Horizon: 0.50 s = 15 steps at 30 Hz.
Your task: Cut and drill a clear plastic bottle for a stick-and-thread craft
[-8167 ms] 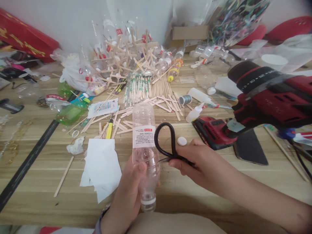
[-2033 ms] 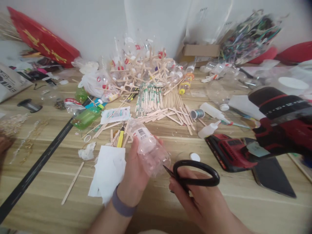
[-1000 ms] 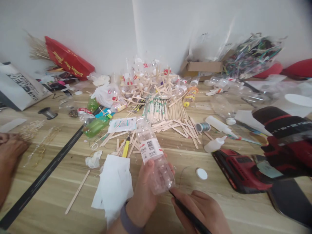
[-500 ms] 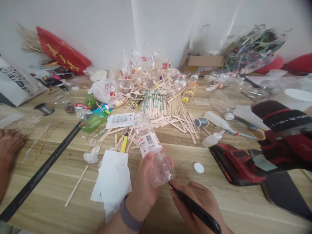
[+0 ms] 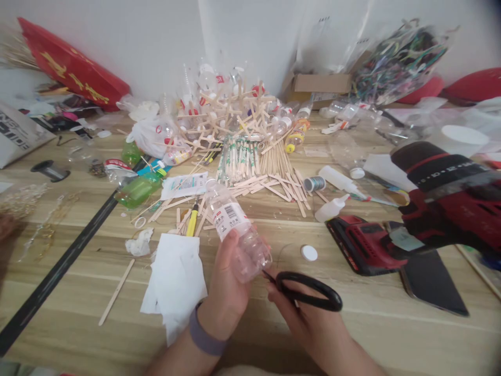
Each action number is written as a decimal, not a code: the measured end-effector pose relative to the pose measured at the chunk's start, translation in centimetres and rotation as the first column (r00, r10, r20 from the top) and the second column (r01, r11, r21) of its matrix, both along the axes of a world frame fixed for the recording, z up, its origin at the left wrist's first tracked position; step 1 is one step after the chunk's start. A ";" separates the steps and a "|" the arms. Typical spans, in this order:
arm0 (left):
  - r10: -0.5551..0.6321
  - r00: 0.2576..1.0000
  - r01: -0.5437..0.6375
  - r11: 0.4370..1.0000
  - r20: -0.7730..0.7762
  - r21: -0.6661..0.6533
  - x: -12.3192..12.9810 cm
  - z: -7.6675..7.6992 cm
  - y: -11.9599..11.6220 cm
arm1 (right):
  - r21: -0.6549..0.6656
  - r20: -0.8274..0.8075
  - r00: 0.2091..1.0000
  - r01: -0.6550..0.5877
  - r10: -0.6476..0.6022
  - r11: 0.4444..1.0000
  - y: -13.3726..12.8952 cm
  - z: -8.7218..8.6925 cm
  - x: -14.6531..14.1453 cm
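Observation:
A clear plastic water bottle (image 5: pixel 229 216) with a white label lies tilted in my left hand (image 5: pixel 229 282), its base toward me and its neck pointing away. My left fingers are wrapped round its lower half. In my right hand (image 5: pixel 309 313) is a pair of black-handled scissors (image 5: pixel 313 290). Their dark tip meets the rim of the bottle's base; whether it has gone through the plastic I cannot tell. Just left of the bottle lie white paper sheets (image 5: pixel 176 282) and a yellow-handled cutter (image 5: pixel 192 222). A round white cap (image 5: pixel 309 253) rests right of the bottle.
Wooden craft sticks (image 5: pixel 270 183) and plastic bottles (image 5: pixel 207 83) are heaped at the back. On the right stand a red cordless drill (image 5: pixel 442 209) and a dark phone (image 5: pixel 434 282). A green bottle (image 5: pixel 139 190) is on the left, near a black strip (image 5: pixel 74 256).
The scissors have turned in my right hand, so a handle loop now shows. The bottle stays in my left hand. Another person's hand at the left edge has mostly slipped out of view.

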<state>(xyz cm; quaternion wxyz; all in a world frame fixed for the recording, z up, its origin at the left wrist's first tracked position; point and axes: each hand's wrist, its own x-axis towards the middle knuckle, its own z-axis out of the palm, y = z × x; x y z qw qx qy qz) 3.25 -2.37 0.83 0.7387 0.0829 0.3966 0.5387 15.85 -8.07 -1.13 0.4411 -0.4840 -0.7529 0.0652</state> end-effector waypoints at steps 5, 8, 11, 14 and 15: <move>0.015 1.000 -0.014 0.999 0.019 -0.034 0.2 0.1 0.1 | -0.137 0.001 0.999 0.035 -0.036 0.990 0.4 0.7 -0.3; 0.047 0.998 -0.045 0.998 0.030 -0.048 0.1 0.1 0.1 | -0.148 0.034 0.998 0.056 -0.051 0.987 0.4 0.8 -0.5; 0.037 0.999 -0.036 0.999 0.036 -0.031 0.2 0.2 0.0 | -0.061 0.104 0.993 0.059 -0.052 0.996 0.3 1.0 -0.6; 0.024 0.999 -0.023 0.999 0.023 -0.044 0.3 0.3 0.0 | 0.010 0.132 0.991 0.029 -0.030 1.000 0.2 1.3 -0.7; 0.024 0.999 -0.023 0.999 0.021 -0.046 0.3 0.3 0.0 | 0.027 0.134 0.990 0.028 -0.031 0.999 0.2 1.4 -0.7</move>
